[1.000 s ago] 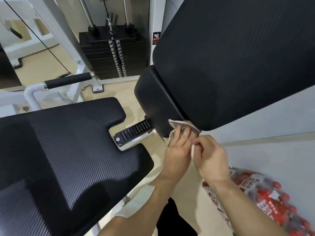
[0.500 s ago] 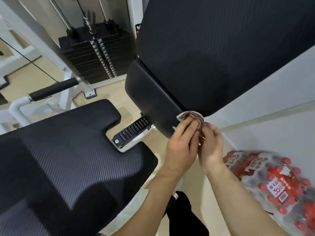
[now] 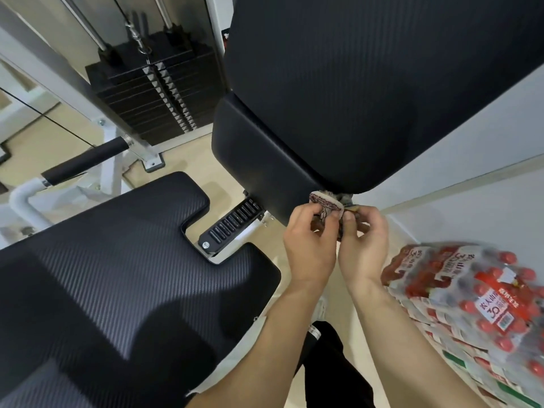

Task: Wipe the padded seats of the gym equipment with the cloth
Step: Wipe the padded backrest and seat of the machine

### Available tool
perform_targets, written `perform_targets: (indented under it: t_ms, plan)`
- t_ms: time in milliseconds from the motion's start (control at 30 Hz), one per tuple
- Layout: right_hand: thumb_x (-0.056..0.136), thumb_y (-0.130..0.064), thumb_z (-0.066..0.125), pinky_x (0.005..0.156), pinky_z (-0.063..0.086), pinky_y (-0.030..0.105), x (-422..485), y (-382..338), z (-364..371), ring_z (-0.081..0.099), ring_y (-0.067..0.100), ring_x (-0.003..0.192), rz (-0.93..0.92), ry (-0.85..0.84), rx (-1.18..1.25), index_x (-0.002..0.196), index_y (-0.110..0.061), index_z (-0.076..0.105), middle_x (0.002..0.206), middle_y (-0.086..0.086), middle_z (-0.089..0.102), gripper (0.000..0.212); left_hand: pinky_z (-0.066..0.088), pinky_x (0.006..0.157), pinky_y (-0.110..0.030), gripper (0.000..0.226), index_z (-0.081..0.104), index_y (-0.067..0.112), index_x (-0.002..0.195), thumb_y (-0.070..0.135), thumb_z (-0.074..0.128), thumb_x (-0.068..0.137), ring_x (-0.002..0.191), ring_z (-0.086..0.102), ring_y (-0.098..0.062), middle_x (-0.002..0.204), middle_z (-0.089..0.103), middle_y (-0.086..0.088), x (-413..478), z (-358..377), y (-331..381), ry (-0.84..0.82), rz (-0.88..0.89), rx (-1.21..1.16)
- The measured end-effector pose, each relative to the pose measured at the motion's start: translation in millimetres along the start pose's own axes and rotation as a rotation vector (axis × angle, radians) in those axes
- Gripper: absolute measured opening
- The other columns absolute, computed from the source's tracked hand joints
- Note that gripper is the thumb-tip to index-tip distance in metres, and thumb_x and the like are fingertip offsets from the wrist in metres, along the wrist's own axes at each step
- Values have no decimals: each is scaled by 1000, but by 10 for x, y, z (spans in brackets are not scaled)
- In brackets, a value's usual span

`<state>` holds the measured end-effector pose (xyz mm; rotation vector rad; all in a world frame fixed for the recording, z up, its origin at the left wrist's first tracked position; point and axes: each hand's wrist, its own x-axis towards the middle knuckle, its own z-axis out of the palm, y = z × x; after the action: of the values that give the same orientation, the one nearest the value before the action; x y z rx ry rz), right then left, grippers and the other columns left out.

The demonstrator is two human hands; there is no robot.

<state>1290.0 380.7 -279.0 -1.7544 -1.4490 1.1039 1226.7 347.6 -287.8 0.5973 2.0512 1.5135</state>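
Fingers (image 3: 306, 214) of both hands curled, pinching the bunched cloth (image 3: 326, 203), cloth touching the back pad (image 3: 338, 98) lower edge

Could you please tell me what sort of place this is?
Most likely a gym: a black weight stack, a padded seat and a large back pad on a white machine frame. The left hand and right hand grip a cloth by the pad's edge.

Left, seat pad (image 3: 117, 275); ahead, back pad (image 3: 353, 83), cloth (image 3: 325, 203) at its lower edge; right, bottle packs (image 3: 471, 290).
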Motion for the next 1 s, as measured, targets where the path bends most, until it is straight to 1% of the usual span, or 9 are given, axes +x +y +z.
perform_targets:
  t_ms: [100,233,333,500,600,733,833,900,1000]
  plan:
    - [98,-14,56,79,46,26,-67,157,59,59,22,93,17,24,-116,100,-25,62,104,-1,54,12,49,72,-15,9,70,15,94,20,70,87,81,59,-5,96,63,8,-27,-77,-151,-106,139,208]
    - [97,-11,49,86,55,39,-75,305,228,66,20,91,156,-19,-76,101,-33,64,103,-2,67,27,57,76,-28,14,69,15,101,17,66,88,86,63,-8,105,63,9,-3,-144,-441,-187,225,288]
    - [96,-2,48,79,58,36,-57,370,336,67,13,81,207,-11,-64,96,-29,65,90,-7,69,32,58,79,-35,19,70,14,106,13,62,89,94,65,-14,111,64,7,13,-147,-628,-209,283,347]
    - [84,16,47,59,43,4,-59,387,421,56,6,71,302,-49,-12,88,-13,62,79,-8,62,33,57,80,-29,23,69,13,106,6,59,86,92,66,-17,112,65,4,-13,-154,-788,-166,309,427]
    - [84,18,47,58,47,8,-16,416,463,57,18,73,392,-138,-10,86,-12,61,77,-2,62,33,56,80,-33,24,67,14,104,2,60,85,92,66,-20,111,64,3,-34,-156,-879,-205,202,486]
    - [90,20,52,47,57,23,-24,255,458,64,34,72,691,-320,177,91,2,58,89,24,64,20,57,85,-33,15,66,27,102,15,62,93,89,68,-9,98,70,12,24,-295,-939,-113,-324,269]
    - [98,10,43,69,62,34,-200,133,472,70,40,87,758,-403,344,97,4,62,101,34,67,20,55,86,-28,8,64,32,96,26,68,93,90,69,-6,95,73,10,181,-408,-838,16,-480,-31]
    - [98,3,38,80,59,39,-341,80,529,72,34,96,799,-452,522,111,3,65,108,28,71,31,52,91,-28,12,63,31,105,30,65,94,100,68,-10,103,72,9,317,-430,-746,65,-532,-137]
    - [97,-2,41,80,56,37,-456,11,668,71,24,98,843,-430,603,118,-13,68,109,15,74,36,46,96,-28,22,59,19,116,29,60,96,107,65,-18,107,67,4,495,-403,-752,21,-625,-34]
